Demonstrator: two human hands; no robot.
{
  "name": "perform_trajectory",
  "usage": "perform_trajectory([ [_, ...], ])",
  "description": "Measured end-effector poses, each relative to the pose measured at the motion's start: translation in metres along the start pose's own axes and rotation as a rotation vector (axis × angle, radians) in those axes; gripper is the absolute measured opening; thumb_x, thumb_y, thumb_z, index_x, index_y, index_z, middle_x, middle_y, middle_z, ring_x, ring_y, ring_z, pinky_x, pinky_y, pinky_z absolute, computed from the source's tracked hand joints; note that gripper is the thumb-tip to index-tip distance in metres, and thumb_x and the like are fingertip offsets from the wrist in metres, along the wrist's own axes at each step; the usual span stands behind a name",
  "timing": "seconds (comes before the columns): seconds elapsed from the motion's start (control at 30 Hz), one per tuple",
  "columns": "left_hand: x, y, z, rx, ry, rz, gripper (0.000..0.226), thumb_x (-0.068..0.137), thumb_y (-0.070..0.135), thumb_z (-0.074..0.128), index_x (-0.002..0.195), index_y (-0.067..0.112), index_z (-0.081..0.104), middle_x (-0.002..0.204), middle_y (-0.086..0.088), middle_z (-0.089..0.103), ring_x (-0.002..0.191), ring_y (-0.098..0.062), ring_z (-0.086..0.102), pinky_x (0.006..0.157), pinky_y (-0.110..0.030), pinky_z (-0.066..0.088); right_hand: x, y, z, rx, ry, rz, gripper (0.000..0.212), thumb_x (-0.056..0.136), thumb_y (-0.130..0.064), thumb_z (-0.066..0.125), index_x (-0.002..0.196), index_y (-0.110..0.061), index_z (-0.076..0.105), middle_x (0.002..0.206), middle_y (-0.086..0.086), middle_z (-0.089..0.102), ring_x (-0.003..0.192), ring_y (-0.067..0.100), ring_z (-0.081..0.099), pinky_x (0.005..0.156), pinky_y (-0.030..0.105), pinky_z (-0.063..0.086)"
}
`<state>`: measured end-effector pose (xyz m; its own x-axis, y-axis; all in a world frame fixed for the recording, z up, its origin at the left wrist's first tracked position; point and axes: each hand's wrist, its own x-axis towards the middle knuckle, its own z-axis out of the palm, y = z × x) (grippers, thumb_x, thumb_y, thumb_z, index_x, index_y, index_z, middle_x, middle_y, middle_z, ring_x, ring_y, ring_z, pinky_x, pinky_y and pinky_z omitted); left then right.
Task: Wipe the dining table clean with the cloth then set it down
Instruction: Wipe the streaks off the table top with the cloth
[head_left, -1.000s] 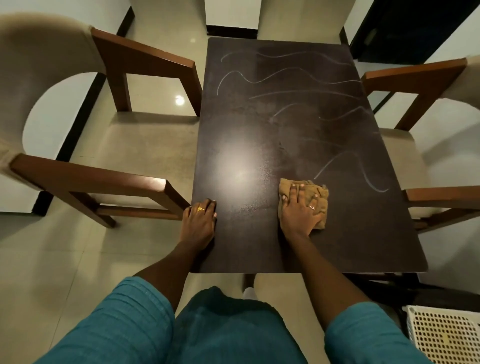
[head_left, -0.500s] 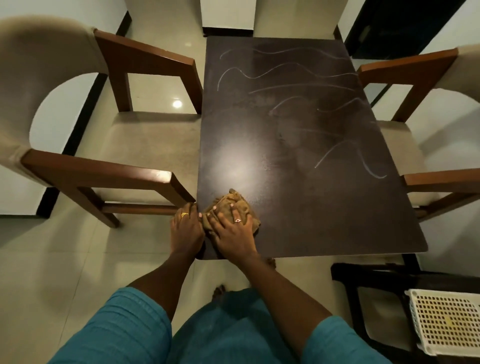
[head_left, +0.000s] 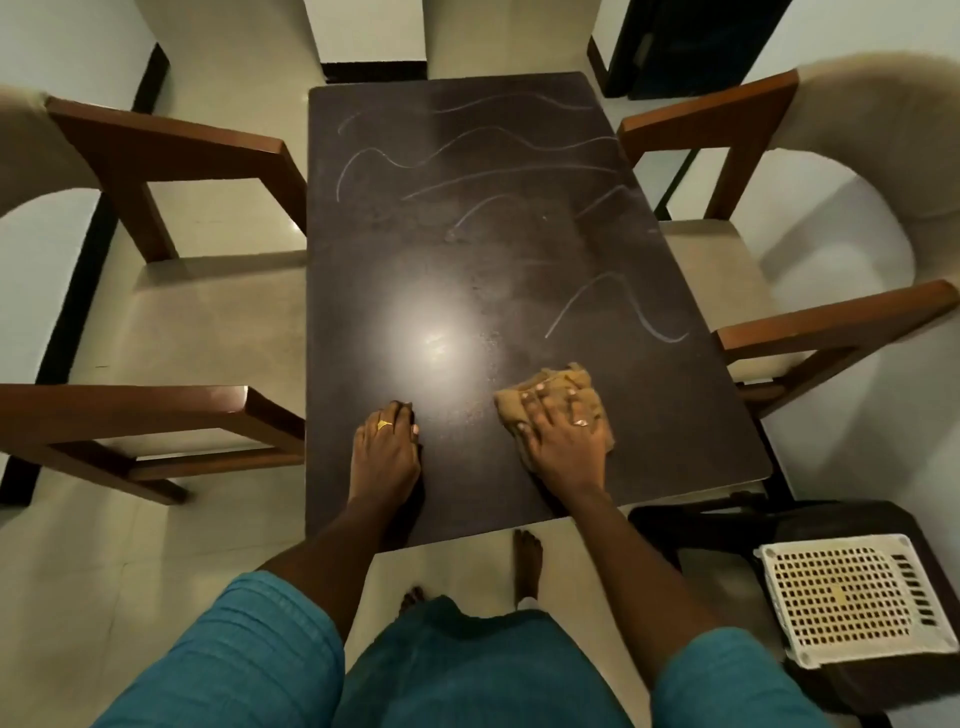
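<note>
The dark brown dining table (head_left: 467, 249) fills the middle of the head view, with several wavy white chalk lines across its far and right parts. A crumpled tan cloth (head_left: 558, 387) lies near the table's front right. My right hand (head_left: 563, 441) presses flat on the cloth, fingers spread over it. My left hand (head_left: 387, 447) rests on the tabletop near the front left, fingers curled together, holding nothing. A bright light glare sits between the hands and the chalk lines.
Wooden chairs with beige cushions stand at the left (head_left: 171, 322) and right (head_left: 779, 270) of the table. A dark stool (head_left: 727, 525) with a white perforated basket (head_left: 852, 597) sits at the front right. My bare feet stand by the table's front edge.
My right hand has swept the cloth from the front left corner back to the front right. My left hand has shifted from the table's left edge further onto the top.
</note>
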<state>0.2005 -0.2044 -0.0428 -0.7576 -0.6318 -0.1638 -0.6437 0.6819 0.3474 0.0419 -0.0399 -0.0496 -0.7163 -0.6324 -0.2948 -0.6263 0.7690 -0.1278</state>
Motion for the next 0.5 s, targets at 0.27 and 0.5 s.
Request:
perform_trajectory([
  [0.27, 0.016, 0.047, 0.017, 0.026, -0.045, 0.091, 0.040, 0.098, 0.018, 0.035, 0.135, 0.004, 0.041, 0.140, -0.014, 0.045, 0.126, -0.030, 0.042, 0.105, -0.040, 0.031, 0.006, 0.151, -0.027, 0.045, 0.081, 0.378, 0.055, 0.099, -0.049, 0.028, 0.150, -0.031, 0.017, 0.159, 0.007, 0.014, 0.143, 0.040, 0.012, 0.111, 0.061, 0.019],
  [0.5, 0.013, 0.047, 0.016, 0.023, -0.043, 0.072, 0.042, 0.098, 0.019, 0.033, 0.137, 0.005, 0.040, 0.142, -0.014, 0.044, 0.130, -0.030, 0.040, 0.108, -0.040, 0.029, -0.001, 0.131, -0.025, 0.174, 0.058, 0.577, 0.057, 0.101, -0.044, 0.028, 0.152, -0.027, 0.010, 0.160, 0.005, 0.007, 0.144, 0.040, 0.004, 0.108, 0.068, 0.018],
])
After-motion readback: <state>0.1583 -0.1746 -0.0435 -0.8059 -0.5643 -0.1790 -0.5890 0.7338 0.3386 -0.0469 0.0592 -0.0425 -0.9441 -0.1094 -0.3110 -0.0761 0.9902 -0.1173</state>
